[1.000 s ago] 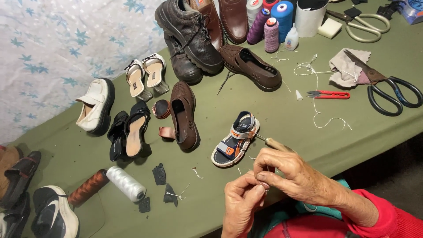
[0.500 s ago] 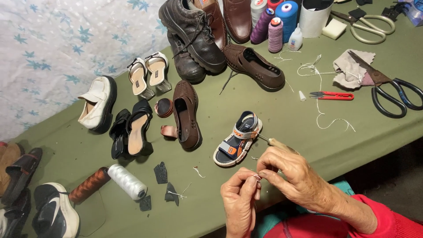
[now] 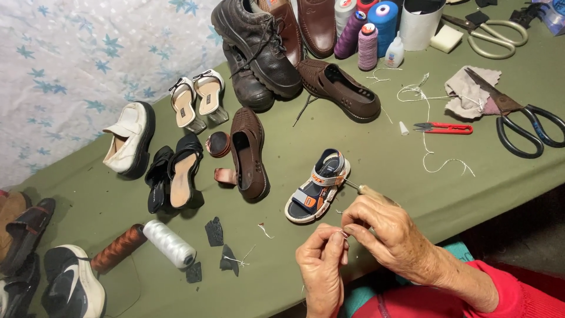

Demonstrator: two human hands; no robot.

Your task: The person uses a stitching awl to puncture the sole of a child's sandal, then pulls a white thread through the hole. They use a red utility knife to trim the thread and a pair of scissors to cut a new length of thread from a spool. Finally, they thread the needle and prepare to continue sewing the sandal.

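At the near edge of the green table, my left hand (image 3: 322, 265) and my right hand (image 3: 385, 232) meet fingertip to fingertip, pinching a thin thread (image 3: 343, 234) between them. My right hand also holds a wooden-handled awl (image 3: 368, 190), whose metal tip points at a small blue, grey and orange child's sandal (image 3: 318, 185) lying just beyond the hands. The sandal rests on its sole, touched by neither hand.
Many shoes lie across the table (image 3: 412, 165): brown loafers (image 3: 248, 153), black boots (image 3: 259, 44), white and black heels (image 3: 176, 171). Thread spools (image 3: 169, 242) sit near left, more spools (image 3: 368, 47) at the back. Red snips (image 3: 442, 127) and large scissors (image 3: 524, 121) lie right.
Both hands have stayed over the table edge, the fingertips working the thread closer together. The view shifted slightly; the sandal and shoes have not moved.
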